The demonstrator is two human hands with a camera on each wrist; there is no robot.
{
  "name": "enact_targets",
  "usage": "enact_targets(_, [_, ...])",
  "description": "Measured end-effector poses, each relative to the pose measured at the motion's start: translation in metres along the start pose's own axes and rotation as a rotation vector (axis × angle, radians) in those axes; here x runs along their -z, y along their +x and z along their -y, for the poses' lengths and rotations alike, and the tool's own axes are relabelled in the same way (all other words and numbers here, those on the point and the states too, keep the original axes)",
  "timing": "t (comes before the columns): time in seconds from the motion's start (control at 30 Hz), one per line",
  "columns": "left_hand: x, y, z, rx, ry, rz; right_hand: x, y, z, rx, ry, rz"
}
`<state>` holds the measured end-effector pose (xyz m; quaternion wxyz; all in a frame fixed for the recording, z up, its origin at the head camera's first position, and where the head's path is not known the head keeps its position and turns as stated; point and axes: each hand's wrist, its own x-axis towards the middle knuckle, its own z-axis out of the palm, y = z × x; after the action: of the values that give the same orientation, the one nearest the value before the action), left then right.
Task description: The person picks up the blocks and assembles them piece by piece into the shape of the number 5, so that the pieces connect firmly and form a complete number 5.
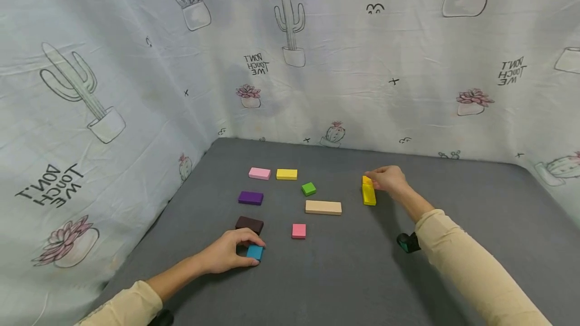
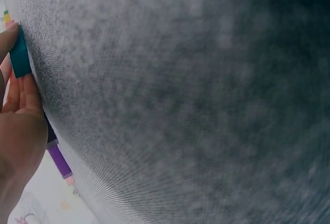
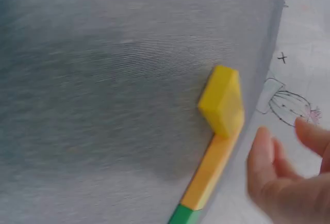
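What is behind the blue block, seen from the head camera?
Behind the blue block are fingers of the left hand, then the dark brown block. The fingers cover part of that block's near side, so its full outline cannot be seen.

A pinched blue block [image 1: 255, 252] at left; at right, a yellow block [image 1: 369, 196] touching an orange block [image 3: 209, 172].

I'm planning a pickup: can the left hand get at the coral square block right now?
Probably yes: no block stands between the left hand and the coral square block, though that hand holds the blue block, which it would likely need to release first.
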<state>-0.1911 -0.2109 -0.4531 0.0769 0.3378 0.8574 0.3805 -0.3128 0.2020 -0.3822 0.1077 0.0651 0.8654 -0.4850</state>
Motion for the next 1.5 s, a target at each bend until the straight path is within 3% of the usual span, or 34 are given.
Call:
enact_targets(0.33, [0.002, 0.000, -0.001, 0.036, -0.017, 0.012, -0.029, 0.020, 0.023, 0.234, 0.110, 0.184])
enact_targets(0.57, [0.001, 0.004, -0.001, 0.030, -0.038, 0.010, -0.049, 0.028, 0.028, 0.322, -0.006, 0.204])
enact_targets(0.83, [0.002, 0.003, 0.000, 0.014, -0.087, 0.003, -0.070, 0.036, 0.041, 0.346, -0.094, 0.212])
enact_targets(1.03, [0.001, 0.004, 0.004, 0.001, -0.087, 0.001, -0.086, 0.041, 0.050, 0.386, -0.104, 0.220])
enact_targets(1.3, [-0.002, 0.002, 0.005, 0.031, -0.106, -0.012, -0.114, 0.048, 0.061, 0.376, -0.117, 0.238])
enact_targets(1.5, [-0.002, -0.002, 0.003, 0.012, -0.106, -0.036, -0.130, 0.055, 0.068, 0.369, -0.128, 0.242])
